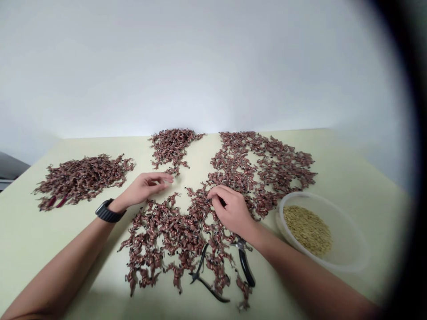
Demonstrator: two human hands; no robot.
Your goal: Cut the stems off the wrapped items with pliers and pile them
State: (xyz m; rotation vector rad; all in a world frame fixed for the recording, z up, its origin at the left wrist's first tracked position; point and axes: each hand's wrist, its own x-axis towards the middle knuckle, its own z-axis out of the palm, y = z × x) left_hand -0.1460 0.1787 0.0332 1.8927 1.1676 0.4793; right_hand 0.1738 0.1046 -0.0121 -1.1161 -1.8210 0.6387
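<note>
the right hand (232,210) pinches into the light, tangly reddish-brown pieces (173,235), best lifted singly by an edge; the left hand (145,189) hovers, fingers loosely spread.

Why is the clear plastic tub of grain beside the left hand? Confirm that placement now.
That's the wrong side: the head view shows the clear plastic tub of grain beside the right hand, not the left hand.

L hand (145,189) bare | R hand (231,211) bare | blk watch (108,210), ribbed strap | L wrist (118,203)
</note>
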